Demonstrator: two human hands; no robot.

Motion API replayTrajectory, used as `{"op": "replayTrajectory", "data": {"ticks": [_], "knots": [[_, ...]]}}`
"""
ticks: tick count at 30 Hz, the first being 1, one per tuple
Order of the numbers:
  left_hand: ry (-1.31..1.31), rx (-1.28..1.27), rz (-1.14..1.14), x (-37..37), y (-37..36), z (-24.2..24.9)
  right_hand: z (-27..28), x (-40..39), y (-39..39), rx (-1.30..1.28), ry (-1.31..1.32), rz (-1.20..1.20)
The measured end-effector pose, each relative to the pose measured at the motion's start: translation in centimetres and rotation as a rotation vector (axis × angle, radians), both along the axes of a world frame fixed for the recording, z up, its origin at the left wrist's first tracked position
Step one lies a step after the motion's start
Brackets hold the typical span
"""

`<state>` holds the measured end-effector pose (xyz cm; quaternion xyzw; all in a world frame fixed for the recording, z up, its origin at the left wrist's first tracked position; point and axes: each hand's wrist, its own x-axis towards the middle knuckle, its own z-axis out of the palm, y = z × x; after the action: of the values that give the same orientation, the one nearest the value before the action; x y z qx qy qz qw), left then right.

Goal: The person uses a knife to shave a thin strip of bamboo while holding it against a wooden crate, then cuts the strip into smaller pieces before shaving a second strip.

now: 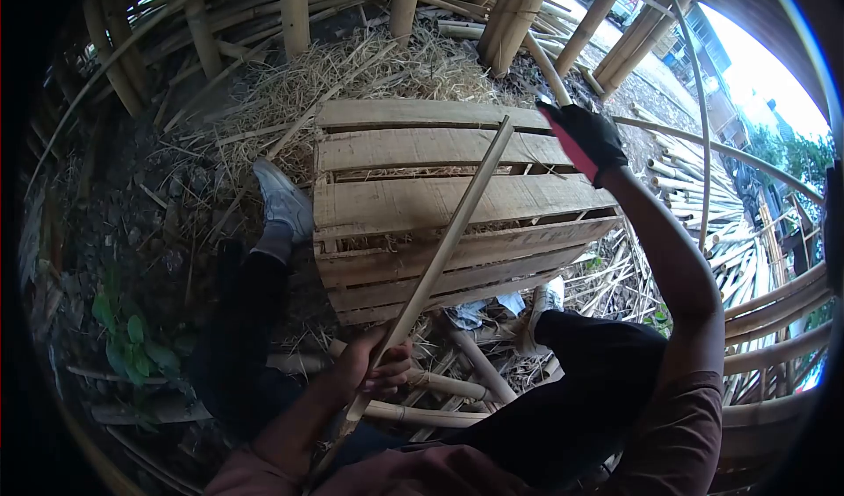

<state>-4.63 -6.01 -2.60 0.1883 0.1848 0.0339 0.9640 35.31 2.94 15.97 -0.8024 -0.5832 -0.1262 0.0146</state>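
Observation:
A long split bamboo strip slants across the view from low near my body up over a wooden slatted crate. My left hand, bare, is closed around its lower part, in front of the crate's near side. The strip's far end overlaps the crate's upper slats. Wearing a black and red glove, my right hand is raised by the crate's right end, apart from the strip. Its fingers look stretched out toward the upper left, partly hidden by the back of the glove.
Straw and shavings are heaped behind the crate. Upright bamboo posts stand beyond. Cut bamboo poles lie piled at the right, and more poles lie by my legs. A thin curved bamboo length crosses the right side. A leafy plant grows at left.

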Motion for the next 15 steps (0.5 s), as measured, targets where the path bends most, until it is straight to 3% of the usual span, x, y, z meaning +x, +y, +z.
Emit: {"op": "replayTrajectory", "data": {"ticks": [1,6,8,10,12,15], "knots": [[0.003,-0.007,-0.004,0.0,-0.1,0.3,-1.6,-1.6,-0.3,0.027,-0.108,0.266],[0.17,0.196,0.037,0.2,-0.6,1.6,-3.7,-15.9,-7.5,-0.437,0.055,0.638],[0.12,0.179,0.048,0.3,-0.5,0.7,-5.7,-17.1,-9.6,-0.463,0.233,0.734],[0.068,0.161,0.055,0.2,-0.4,0.4,-7.2,-17.0,-9.7,-0.445,0.246,0.758],[0.081,0.147,0.025,0.1,-0.4,0.7,-7.7,-16.0,-8.8,-0.349,0.22,0.888],[0.082,0.12,0.023,0.0,-0.5,0.9,-7.3,-13.2,-7.0,-0.264,0.071,0.873]]}}
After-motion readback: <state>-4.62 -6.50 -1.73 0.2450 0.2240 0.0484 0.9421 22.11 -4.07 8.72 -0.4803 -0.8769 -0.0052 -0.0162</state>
